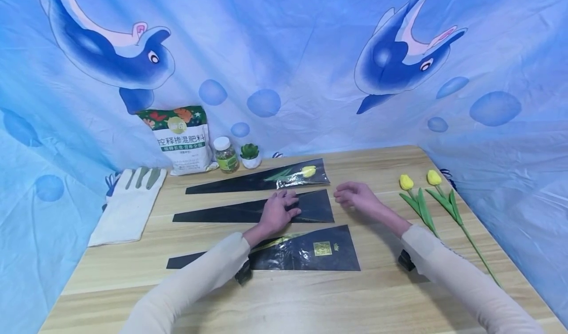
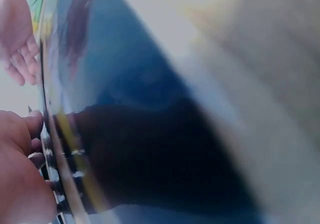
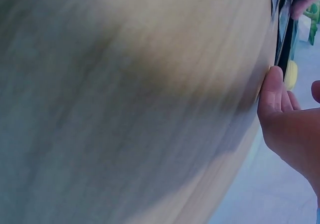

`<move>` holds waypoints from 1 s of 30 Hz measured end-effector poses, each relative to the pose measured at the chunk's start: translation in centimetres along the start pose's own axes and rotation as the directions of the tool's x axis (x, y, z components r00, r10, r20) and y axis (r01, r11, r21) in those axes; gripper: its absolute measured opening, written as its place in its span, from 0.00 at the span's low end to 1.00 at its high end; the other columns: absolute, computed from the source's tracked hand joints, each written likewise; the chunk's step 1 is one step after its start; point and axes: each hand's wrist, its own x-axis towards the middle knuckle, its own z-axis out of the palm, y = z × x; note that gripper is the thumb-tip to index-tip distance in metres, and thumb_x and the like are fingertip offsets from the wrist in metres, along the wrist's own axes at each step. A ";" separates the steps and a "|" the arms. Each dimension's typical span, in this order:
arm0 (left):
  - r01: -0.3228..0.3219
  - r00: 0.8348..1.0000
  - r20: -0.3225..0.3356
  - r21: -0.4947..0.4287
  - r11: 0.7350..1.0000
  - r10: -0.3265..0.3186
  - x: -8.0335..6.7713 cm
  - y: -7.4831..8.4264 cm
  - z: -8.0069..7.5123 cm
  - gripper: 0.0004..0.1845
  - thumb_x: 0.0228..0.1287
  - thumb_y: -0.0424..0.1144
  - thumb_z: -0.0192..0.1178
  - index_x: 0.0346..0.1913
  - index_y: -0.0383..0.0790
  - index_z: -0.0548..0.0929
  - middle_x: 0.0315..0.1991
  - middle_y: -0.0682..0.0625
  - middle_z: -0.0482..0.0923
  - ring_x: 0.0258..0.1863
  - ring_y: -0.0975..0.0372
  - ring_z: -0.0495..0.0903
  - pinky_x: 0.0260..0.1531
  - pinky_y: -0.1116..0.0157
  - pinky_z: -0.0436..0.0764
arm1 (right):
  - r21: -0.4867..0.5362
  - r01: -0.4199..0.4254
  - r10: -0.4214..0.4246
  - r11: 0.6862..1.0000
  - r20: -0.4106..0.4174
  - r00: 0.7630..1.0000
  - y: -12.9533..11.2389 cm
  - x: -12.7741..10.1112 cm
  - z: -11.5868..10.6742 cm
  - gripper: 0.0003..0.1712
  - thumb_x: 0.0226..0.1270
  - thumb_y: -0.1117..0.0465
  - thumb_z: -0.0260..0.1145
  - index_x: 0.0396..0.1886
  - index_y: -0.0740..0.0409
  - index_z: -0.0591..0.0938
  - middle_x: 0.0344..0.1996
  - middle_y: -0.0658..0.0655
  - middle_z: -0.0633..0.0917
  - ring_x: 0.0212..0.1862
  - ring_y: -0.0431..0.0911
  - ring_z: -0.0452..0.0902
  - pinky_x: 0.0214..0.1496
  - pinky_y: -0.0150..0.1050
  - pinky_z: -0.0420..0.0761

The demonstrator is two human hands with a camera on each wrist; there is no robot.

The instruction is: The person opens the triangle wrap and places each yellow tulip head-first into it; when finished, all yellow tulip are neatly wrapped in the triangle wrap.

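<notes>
Three black tapered flower sleeves lie flat on the table. My left hand (image 1: 277,210) rests on the middle sleeve (image 1: 312,208), its fingers loosely bent over the surface. Just right of that sleeve's wide end is my right hand (image 1: 361,198), with nothing visible in its fingers; in the right wrist view its fingertips (image 3: 272,79) are low by the tabletop. A yellow tulip (image 1: 308,171) lies inside the far sleeve (image 1: 235,182). The near sleeve (image 1: 341,257) bears a gold square print and passes partly under my left forearm. Inside the middle sleeve no flower shows.
Two yellow tulips, a left one (image 1: 406,181) and a right one (image 1: 434,178), lie on the table's right side. At the back left stand a fertilizer bag (image 1: 186,147), a lidded jar (image 1: 226,155) and a small potted succulent (image 1: 250,155). White gloves (image 1: 128,211) lie at the left edge.
</notes>
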 end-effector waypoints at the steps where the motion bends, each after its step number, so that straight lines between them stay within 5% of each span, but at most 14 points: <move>1: 0.003 1.000 0.003 0.007 1.000 -0.003 -0.1 0.0 0.1 0.20 0.62 0.40 0.71 0.54 0.33 0.86 0.61 0.43 0.79 0.68 0.44 0.68 0.69 0.44 0.61 | 0.001 -0.004 0.004 1.000 -0.001 1.000 0.1 0.0 0.0 0.23 0.75 0.67 0.56 0.63 0.77 0.70 0.55 0.72 0.81 0.50 0.60 0.82 0.54 0.49 0.82; 12: 0.032 0.999 -0.042 0.008 0.999 -0.031 -0.1 0.0 0.5 0.15 0.62 0.40 0.70 0.50 0.36 0.89 0.56 0.46 0.82 0.68 0.47 0.69 0.69 0.48 0.62 | 0.007 -0.025 0.025 1.000 -0.002 1.000 0.1 0.1 -0.1 0.24 0.75 0.66 0.56 0.64 0.76 0.69 0.56 0.72 0.80 0.52 0.62 0.81 0.54 0.50 0.82; 24: -0.007 0.993 -0.119 -0.020 1.000 0.005 0.0 0.0 0.6 0.13 0.62 0.37 0.70 0.48 0.35 0.89 0.52 0.44 0.84 0.64 0.45 0.73 0.67 0.44 0.65 | -0.002 -0.012 0.012 1.000 -0.010 1.000 -0.1 0.1 0.4 0.22 0.74 0.70 0.56 0.63 0.78 0.69 0.52 0.72 0.82 0.48 0.58 0.83 0.49 0.44 0.85; 30: 0.007 0.995 -0.101 -0.009 1.000 -0.008 -0.2 -0.2 1.0 0.19 0.61 0.40 0.71 0.53 0.35 0.87 0.58 0.43 0.81 0.66 0.44 0.71 0.67 0.45 0.66 | -0.001 -0.010 0.010 1.000 0.000 1.000 -0.2 0.1 0.8 0.22 0.73 0.71 0.55 0.62 0.78 0.69 0.51 0.72 0.82 0.47 0.58 0.83 0.51 0.46 0.84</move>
